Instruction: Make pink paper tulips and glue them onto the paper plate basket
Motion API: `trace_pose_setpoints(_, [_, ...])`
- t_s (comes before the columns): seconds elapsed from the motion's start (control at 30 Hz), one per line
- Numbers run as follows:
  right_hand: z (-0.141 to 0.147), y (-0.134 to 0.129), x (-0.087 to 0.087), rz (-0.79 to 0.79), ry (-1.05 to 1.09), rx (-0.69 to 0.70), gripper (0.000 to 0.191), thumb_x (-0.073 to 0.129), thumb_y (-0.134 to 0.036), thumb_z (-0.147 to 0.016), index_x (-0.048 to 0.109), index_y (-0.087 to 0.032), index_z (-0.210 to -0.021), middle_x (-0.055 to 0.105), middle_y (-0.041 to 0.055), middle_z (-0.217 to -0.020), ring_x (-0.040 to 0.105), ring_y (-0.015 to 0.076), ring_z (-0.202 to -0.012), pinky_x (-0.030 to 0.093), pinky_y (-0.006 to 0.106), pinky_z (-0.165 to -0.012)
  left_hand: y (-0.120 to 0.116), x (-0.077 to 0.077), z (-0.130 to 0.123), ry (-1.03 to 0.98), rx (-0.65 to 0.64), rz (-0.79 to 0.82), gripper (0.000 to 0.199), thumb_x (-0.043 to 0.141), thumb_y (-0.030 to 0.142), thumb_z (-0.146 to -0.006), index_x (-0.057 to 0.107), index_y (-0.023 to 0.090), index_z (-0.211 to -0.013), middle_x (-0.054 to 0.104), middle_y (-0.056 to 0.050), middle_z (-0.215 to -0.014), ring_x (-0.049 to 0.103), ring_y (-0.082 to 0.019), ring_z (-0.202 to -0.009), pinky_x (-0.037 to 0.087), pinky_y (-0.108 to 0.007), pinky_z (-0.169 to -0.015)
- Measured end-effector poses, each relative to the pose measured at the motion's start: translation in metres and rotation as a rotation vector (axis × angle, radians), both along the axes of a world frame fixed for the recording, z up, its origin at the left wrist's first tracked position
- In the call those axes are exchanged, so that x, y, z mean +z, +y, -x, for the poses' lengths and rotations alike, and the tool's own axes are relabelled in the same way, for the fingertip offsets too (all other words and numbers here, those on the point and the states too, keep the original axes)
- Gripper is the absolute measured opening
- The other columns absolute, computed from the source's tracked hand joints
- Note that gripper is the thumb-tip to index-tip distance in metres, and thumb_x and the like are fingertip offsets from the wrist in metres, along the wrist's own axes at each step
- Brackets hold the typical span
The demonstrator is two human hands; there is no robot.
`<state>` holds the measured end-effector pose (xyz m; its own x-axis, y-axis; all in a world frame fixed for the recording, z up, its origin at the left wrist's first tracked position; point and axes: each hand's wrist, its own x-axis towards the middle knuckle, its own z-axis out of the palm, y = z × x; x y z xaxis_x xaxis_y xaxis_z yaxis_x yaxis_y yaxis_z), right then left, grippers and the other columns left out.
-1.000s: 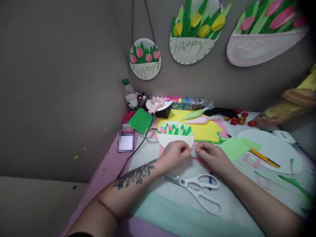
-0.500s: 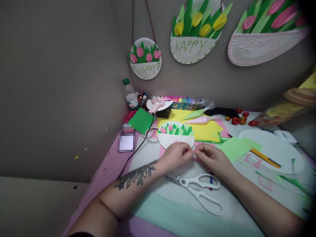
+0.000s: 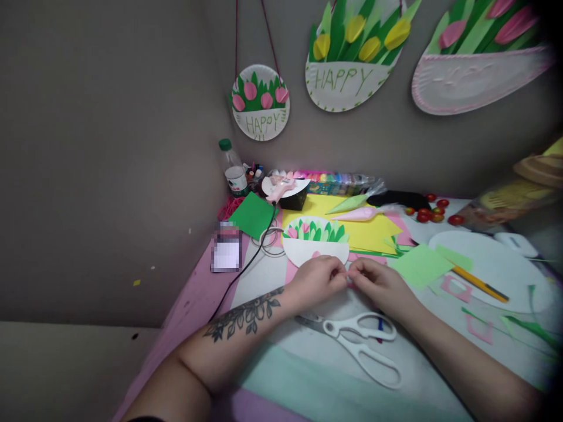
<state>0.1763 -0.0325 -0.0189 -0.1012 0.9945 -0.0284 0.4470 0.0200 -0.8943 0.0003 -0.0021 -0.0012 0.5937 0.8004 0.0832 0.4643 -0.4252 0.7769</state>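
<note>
A small pink piece seems to sit right in the grip, pinched where the fingertips of the left hand and right hand nearly meet; its shape is too small to tell. Both pinches look closed, thumb to forefinger, with the other fingers curled in.

The step in hand appears to be fine two-handed shaping of that piece. The next move, I judge, calls for light, even pressure so that the thin material does not tear.

The forearms slant in from either side and converge, wrists low over the tabletop; whether the hands rest on it I cannot tell.

Just ahead and left of the grip lies a half-white tulip plate, partly hidden by the left hand. Nearer the body than the grip are white-handled scissors, blades leftward. To its right lie light-green paper and an orange pencil-like tool; well beyond, a pink glue gun.
</note>
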Motion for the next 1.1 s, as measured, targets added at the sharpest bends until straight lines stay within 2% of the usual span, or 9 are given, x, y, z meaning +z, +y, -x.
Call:
trace_pose_setpoints(0.47, [0.000, 0.000, 0.002, 0.060, 0.096, 0.010, 0.021, 0.056, -0.039, -0.079, 0.053, -0.021, -0.067, 0.048, -0.0039, -0.052, 0.046, 0.0125, -0.048, 0.036, 0.024, -0.044, 0.001, 0.002, 0.000, 0.053, -0.022, -0.053, 0.014, 0.048, 0.022, -0.081, 0.061, 0.017, -0.081, 0.064, -0.002, -0.079, 0.055, -0.015, -0.074, 0.043, -0.025, -0.067])
trace_pose_setpoints(0.6, [-0.004, 0.001, 0.003, 0.070, 0.114, -0.073, 0.021, 0.058, -0.039, -0.077, 0.053, -0.021, -0.068, 0.047, -0.0046, -0.051, 0.040, 0.0108, -0.042, 0.032, 0.024, -0.040, 0.002, 0.004, 0.001, 0.073, 0.000, -0.061, 0.015, 0.047, 0.018, -0.080, 0.061, 0.017, -0.080, 0.064, -0.003, -0.081, 0.056, -0.016, -0.077, 0.044, -0.026, -0.070])
trace_pose_setpoints(0.73, [-0.006, 0.003, 0.001, 0.009, 0.101, -0.139, 0.021, 0.058, -0.039, -0.077, 0.055, -0.020, -0.068, 0.051, -0.0034, -0.054, 0.045, 0.0123, -0.048, 0.037, 0.024, -0.047, -0.003, 0.017, 0.001, 0.075, 0.016, -0.106, 0.016, 0.045, 0.020, -0.084, 0.061, 0.017, -0.083, 0.064, -0.004, -0.084, 0.057, -0.016, -0.080, 0.046, -0.026, -0.073])
trace_pose_setpoints(0.83, [-0.005, 0.005, -0.004, -0.036, 0.061, -0.111, 0.022, 0.059, -0.040, -0.074, 0.056, -0.020, -0.066, 0.055, -0.0015, -0.060, 0.049, 0.0142, -0.055, 0.040, 0.025, -0.053, -0.010, 0.037, 0.011, 0.079, 0.037, -0.195, 0.022, 0.040, 0.021, -0.088, 0.060, 0.017, -0.097, 0.064, -0.007, -0.096, 0.058, -0.017, -0.090, 0.047, -0.027, -0.080])
trace_pose_setpoints(0.9, [-0.004, 0.005, -0.007, -0.030, 0.038, -0.098, 0.022, 0.059, -0.040, -0.073, 0.055, -0.019, -0.066, 0.056, -0.0008, -0.061, 0.048, 0.0140, -0.055, 0.039, 0.025, -0.052, -0.013, 0.052, 0.028, 0.121, 0.130, -0.280, 0.029, 0.039, 0.018, -0.089, 0.055, 0.017, -0.112, 0.061, -0.009, -0.108, 0.057, -0.018, -0.098, 0.047, -0.029, -0.085])
trace_pose_setpoints(0.97, [-0.002, 0.005, -0.008, -0.027, 0.025, -0.086, 0.022, 0.057, -0.040, -0.073, 0.055, -0.019, -0.065, 0.057, -0.0001, -0.061, 0.048, 0.0140, -0.054, 0.039, 0.025, -0.051, -0.014, 0.064, 0.056, 0.238, 0.345, -0.398, 0.034, 0.041, 0.016, -0.086, 0.050, 0.015, -0.119, 0.058, -0.013, -0.117, 0.053, -0.023, -0.108, 0.045, -0.035, -0.092])
trace_pose_setpoints(1.03, [-0.001, 0.005, -0.007, -0.038, 0.018, -0.071, 0.022, 0.057, -0.039, -0.072, 0.055, -0.019, -0.064, 0.057, 0.0006, -0.062, 0.049, 0.0145, -0.056, 0.039, 0.026, -0.052, -0.013, 0.068, 0.089, 0.427, 0.646, -0.435, 0.039, 0.043, 0.017, -0.084, 0.048, 0.012, -0.123, 0.056, -0.016, -0.121, 0.052, -0.028, -0.113, 0.041, -0.042, -0.097])
trace_pose_setpoints(1.07, [0.000, 0.005, -0.006, -0.043, 0.017, -0.061, 0.022, 0.056, -0.039, -0.072, 0.054, -0.019, -0.063, 0.058, 0.0008, -0.062, 0.050, 0.0148, -0.056, 0.040, 0.026, -0.053, -0.013, 0.065, 0.105, 0.530, 0.781, -0.397, 0.041, 0.042, 0.019, -0.085, 0.046, 0.011, -0.125, 0.057, -0.018, -0.121, 0.052, -0.031, -0.112, 0.042, -0.045, -0.095])
trace_pose_setpoints(1.1, [0.000, 0.005, -0.006, -0.045, 0.018, -0.050, 0.022, 0.056, -0.039, -0.072, 0.054, -0.019, -0.063, 0.058, 0.0009, -0.061, 0.050, 0.0149, -0.056, 0.040, 0.026, -0.053, -0.013, 0.061, 0.120, 0.625, 0.863, -0.343, 0.043, 0.041, 0.022, -0.087, 0.044, 0.009, -0.128, 0.056, -0.020, -0.121, 0.052, -0.034, -0.114, 0.043, -0.048, -0.093])
